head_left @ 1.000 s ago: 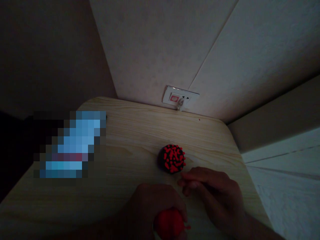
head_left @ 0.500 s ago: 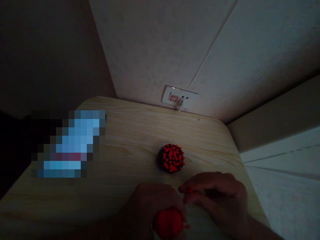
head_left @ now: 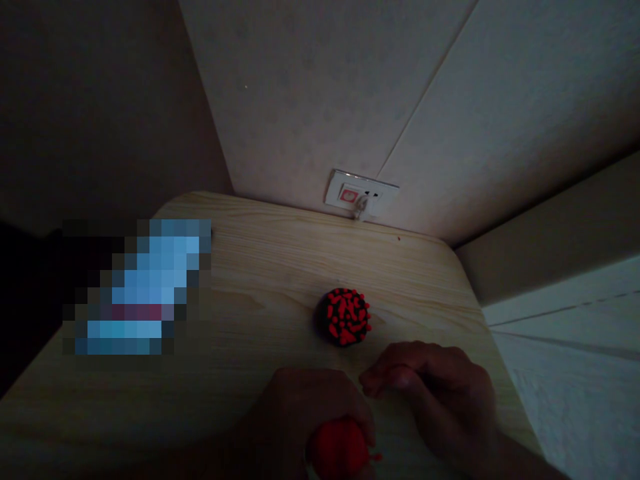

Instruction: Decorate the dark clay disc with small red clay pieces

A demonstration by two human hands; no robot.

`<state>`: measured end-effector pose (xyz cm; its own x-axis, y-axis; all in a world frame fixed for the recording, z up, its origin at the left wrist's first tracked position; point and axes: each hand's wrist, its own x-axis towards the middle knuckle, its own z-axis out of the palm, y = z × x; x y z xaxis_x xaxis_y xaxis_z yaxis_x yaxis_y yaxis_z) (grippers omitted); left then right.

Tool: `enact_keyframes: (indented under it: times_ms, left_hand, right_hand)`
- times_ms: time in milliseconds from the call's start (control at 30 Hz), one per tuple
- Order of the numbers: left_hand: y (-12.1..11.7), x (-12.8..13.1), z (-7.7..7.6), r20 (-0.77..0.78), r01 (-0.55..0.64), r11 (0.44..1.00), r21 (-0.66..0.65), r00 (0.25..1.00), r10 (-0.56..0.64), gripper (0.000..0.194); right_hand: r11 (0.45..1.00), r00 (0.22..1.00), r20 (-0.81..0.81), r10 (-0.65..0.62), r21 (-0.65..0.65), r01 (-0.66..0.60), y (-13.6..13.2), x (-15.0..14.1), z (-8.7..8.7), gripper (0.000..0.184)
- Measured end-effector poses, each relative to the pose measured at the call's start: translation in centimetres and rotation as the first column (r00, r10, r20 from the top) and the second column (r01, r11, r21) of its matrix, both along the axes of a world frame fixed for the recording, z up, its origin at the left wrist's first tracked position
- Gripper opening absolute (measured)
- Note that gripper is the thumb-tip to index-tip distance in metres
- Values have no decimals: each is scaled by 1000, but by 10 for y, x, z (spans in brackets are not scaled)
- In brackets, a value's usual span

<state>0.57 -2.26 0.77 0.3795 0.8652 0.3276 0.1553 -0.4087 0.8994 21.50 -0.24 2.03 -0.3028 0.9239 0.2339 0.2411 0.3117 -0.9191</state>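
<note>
- Left hand (head_left: 313, 397) clamped around red lump (head_left: 337, 447).
- Right hand (head_left: 445, 393): thumb and fingertips together; cannot tell whether anything sits between.
- Red-spotted black ball (head_left: 346, 317) rests on wooden table (head_left: 265, 267), just beyond both hands.

No lettering, number or brand can be read. On the socket plate (head_left: 367, 185), by the far edge of the bench (head_left: 270, 267), a pinkish-red square (head_left: 343, 194) carries a pale mark (head_left: 349, 195), too small to make out. Towards the bench's left edge, the blue panel (head_left: 155, 273) is pixelated; any writing on it is illegible, its dark reddish band (head_left: 137, 312) included.
</note>
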Motion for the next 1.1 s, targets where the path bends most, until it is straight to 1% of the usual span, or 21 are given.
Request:
enact_keyframes:
  times_ms: [67,100,133,167,200,233,267,333,400,500,567,633,700,767,833,900,933,1000,1033,1067,1100]
  left_hand:
    - [6,0,-6,5,63,998,19,998,-63,5]
    - [8,1,-9,83,135,987,82,986,-142,7]
    - [9,1,-11,165,171,973,156,967,-196,9]
    - [9,1,-12,174,169,972,163,965,-197,8]
    - [9,0,-11,128,160,977,138,976,-178,7]
    - [8,0,-9,49,118,991,61,991,-121,5]
    - [8,0,-5,5,69,997,24,998,-69,4]
    - [10,0,3,-35,100,995,10,994,-99,8]
    - [17,1,9,-45,135,991,21,990,-134,12]
    - [29,5,12,-55,142,990,27,989,-140,13]
    - [32,6,8,-62,148,989,24,987,-147,13]
    - [29,6,-2,-61,164,986,9,985,-164,12]
    - [23,5,-15,-24,195,981,-3,981,-195,11]
    - [17,5,-27,74,227,973,25,971,-229,10]
    - [14,5,-35,167,227,970,87,957,-239,12]
    - [12,5,-34,212,199,970,143,951,-226,13]
    - [12,5,-31,218,186,968,169,951,-221,12]
    - [12,3,-23,194,170,970,174,960,-203,8]
    - [11,1,-19,132,166,975,146,974,-186,7]
    - [11,1,-16,12,133,991,23,991,-133,2]
    - [11,0,-15,7,146,989,6,989,-146,0]
  right_hand:
    - [999,1000,-17,3,-34,-3,-1,-1,0,20]
    - [999,999,-36,1,-52,-3,-1,-1,-1,20]
    - [997,998,-65,-5,-71,1,-2,-2,-2,18]
    - [996,995,-99,-14,-90,5,-2,-2,-3,18]
    - [994,991,-134,-23,-110,8,-2,-3,-4,19]
    - [992,986,-166,-34,-129,12,-2,-3,-5,21]
    - [989,981,-191,-40,-149,11,-2,-4,-6,23]
    - [983,976,-213,-41,-182,2,-2,-4,-8,27]
    - [982,977,-210,-32,-189,-8,-1,-4,-8,31]
    - [987,980,-196,-28,-161,-4,-1,-4,-6,39]
    - [990,981,-192,-27,-138,0,-1,-4,-5,42]
    - [994,982,-186,-16,-113,-6,-1,-3,-6,40]
    - [997,985,-173,4,-78,-17,0,-2,-7,37]
    - [999,988,-153,17,-45,-24,1,-1,-8,36]
    - [999,992,-126,28,-19,-31,2,-1,-7,33]
    - [1000,994,-104,31,7,-30,3,-1,-6,29]
    - [999,995,-100,29,19,-28,3,-2,-5,27]
    - [999,993,-110,29,38,-25,4,-3,-4,25]
    - [999,992,-121,33,44,-28,5,-3,-4,23]
    - [998,990,-133,42,44,-36,5,-3,-4,23]
    - [998,988,-144,53,39,-48,5,-3,-4,22]
